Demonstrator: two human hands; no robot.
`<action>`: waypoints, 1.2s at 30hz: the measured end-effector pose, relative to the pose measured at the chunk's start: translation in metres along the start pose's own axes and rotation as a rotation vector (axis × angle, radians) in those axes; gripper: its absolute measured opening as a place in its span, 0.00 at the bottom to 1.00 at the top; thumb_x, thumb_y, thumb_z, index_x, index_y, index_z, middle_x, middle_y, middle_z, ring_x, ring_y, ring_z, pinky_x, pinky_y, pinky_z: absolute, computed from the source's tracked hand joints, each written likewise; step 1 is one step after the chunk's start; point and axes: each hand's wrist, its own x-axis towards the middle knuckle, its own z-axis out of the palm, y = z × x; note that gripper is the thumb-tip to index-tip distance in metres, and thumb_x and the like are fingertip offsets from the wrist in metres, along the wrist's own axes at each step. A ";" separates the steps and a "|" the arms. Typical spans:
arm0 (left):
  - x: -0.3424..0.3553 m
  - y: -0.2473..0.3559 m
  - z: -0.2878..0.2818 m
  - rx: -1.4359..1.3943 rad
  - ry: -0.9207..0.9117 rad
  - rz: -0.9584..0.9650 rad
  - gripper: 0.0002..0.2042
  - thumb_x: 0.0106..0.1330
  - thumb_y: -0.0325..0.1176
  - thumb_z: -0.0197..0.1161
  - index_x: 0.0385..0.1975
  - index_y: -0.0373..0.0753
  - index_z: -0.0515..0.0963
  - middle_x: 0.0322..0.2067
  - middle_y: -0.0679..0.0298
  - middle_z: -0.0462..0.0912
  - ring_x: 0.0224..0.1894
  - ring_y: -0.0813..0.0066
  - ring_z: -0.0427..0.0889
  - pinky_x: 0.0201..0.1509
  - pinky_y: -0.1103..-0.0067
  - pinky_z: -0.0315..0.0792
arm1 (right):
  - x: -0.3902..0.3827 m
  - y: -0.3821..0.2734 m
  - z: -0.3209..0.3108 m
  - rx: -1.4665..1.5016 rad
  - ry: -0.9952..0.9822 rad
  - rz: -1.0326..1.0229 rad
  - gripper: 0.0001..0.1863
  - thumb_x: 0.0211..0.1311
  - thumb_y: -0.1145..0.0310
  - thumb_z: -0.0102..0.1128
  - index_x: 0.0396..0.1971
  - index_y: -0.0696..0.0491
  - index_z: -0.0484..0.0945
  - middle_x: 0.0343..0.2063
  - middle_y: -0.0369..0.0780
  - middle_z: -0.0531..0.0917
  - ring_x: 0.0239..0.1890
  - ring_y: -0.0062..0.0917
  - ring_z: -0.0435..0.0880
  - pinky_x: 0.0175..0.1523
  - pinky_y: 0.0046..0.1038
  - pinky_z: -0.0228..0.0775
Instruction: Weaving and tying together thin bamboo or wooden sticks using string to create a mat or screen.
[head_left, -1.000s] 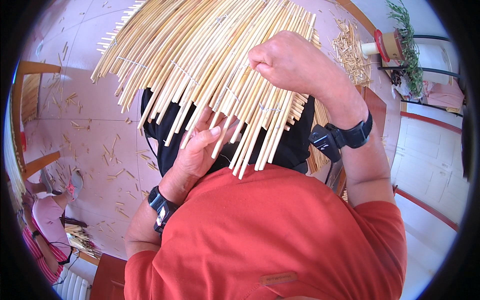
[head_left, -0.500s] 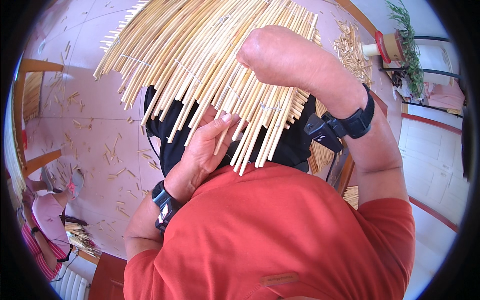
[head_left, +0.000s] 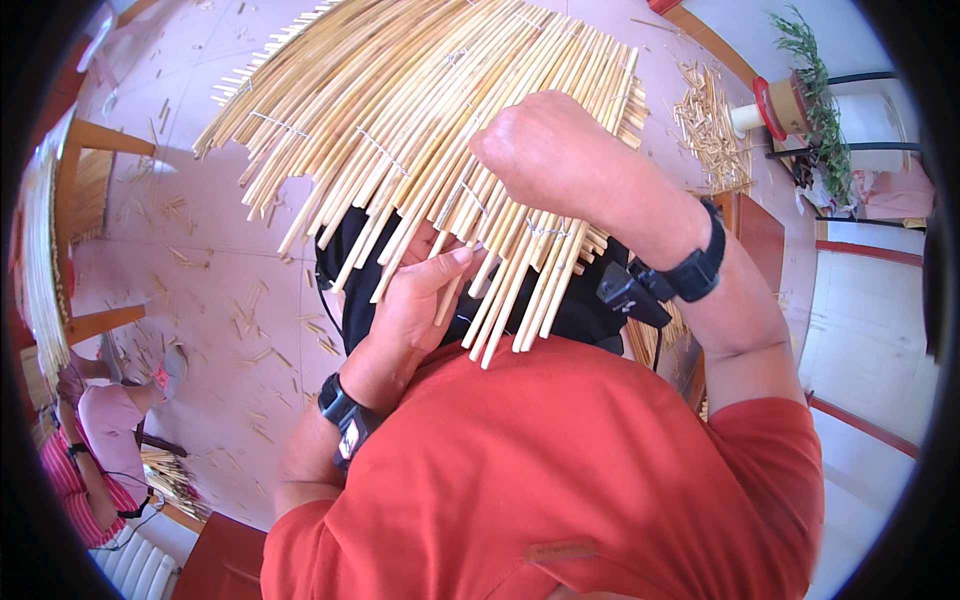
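Observation:
A mat of straw-coloured stalks [head_left: 400, 95] lies across my lap, its cut ends staggered along the near edge. Thin pale wire ties [head_left: 382, 150] cross the stalks in short rows. My left hand [head_left: 415, 290] grips the near edge, thumb on top of the stalks and fingers partly hidden beneath. Over the right part of the mat, my right hand [head_left: 530, 150] is curled into a fist with its back toward me. Its fingertips are hidden, and I cannot make out what it pinches.
Cut stalk pieces [head_left: 712, 125] are heaped on the floor at the far right, beside a red-rimmed spool [head_left: 780, 108] and a green plant [head_left: 818, 110]. More scraps lie across the left floor. A person in a striped top [head_left: 75, 475] sits at the left, near a wooden frame [head_left: 105, 137].
My right hand has come down a little, nearer to me over the mat. The left hand keeps its hold on the edge. The whole view has shifted slightly.

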 end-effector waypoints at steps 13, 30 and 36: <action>-0.076 0.096 0.113 1.533 -0.079 0.835 0.39 0.60 0.43 0.72 0.67 0.30 0.61 0.60 0.49 0.72 0.62 0.59 0.73 0.62 0.67 0.70 | -0.059 -0.033 -0.023 0.819 0.649 0.221 0.15 0.67 0.61 0.53 0.49 0.51 0.73 0.42 0.42 0.79 0.45 0.30 0.80 0.50 0.33 0.73; -0.013 -0.017 -0.014 1.787 -0.239 0.874 0.22 0.59 0.29 0.66 0.54 0.33 0.74 0.55 0.50 0.75 0.57 0.49 0.73 0.61 0.63 0.69 | -0.110 -0.063 0.131 2.194 0.352 0.499 0.25 0.74 0.57 0.49 0.66 0.52 0.65 0.62 0.40 0.71 0.62 0.23 0.71 0.64 0.28 0.67; -0.018 0.012 0.002 1.992 -0.314 0.503 0.43 0.48 0.41 0.76 0.66 0.36 0.64 0.66 0.53 0.65 0.71 0.51 0.59 0.72 0.62 0.58 | -0.109 -0.060 0.146 2.242 0.351 0.565 0.26 0.74 0.57 0.50 0.66 0.52 0.64 0.63 0.40 0.70 0.63 0.23 0.70 0.65 0.28 0.66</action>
